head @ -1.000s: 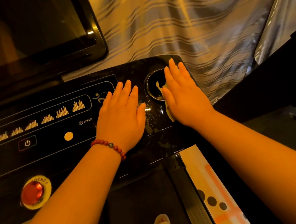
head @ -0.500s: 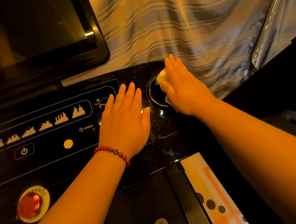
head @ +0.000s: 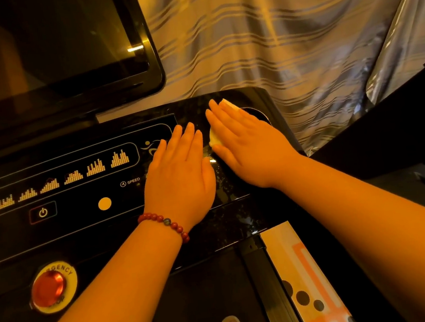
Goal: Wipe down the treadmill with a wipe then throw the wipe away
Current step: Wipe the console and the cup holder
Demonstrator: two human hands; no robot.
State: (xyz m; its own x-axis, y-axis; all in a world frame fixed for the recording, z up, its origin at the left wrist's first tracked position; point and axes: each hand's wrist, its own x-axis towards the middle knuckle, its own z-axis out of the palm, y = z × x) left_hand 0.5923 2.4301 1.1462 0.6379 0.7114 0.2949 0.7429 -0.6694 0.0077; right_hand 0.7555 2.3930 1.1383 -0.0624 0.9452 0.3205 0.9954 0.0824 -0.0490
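On treadmill console (head: 79, 227), right end | left hand (head: 180, 173) flat, fingers straight, holding nothing | wipe (head: 215, 139) pressed under flat, straight-fingered right hand (head: 248, 150) beside cup holder (head: 260, 114) | wipe probably light, limp, damp: press by palm, pinch exposed corner to lift.

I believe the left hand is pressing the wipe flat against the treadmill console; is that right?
Not quite: the head view shows the right hand pressing the wipe flat against the treadmill console; the left hand holds nothing.
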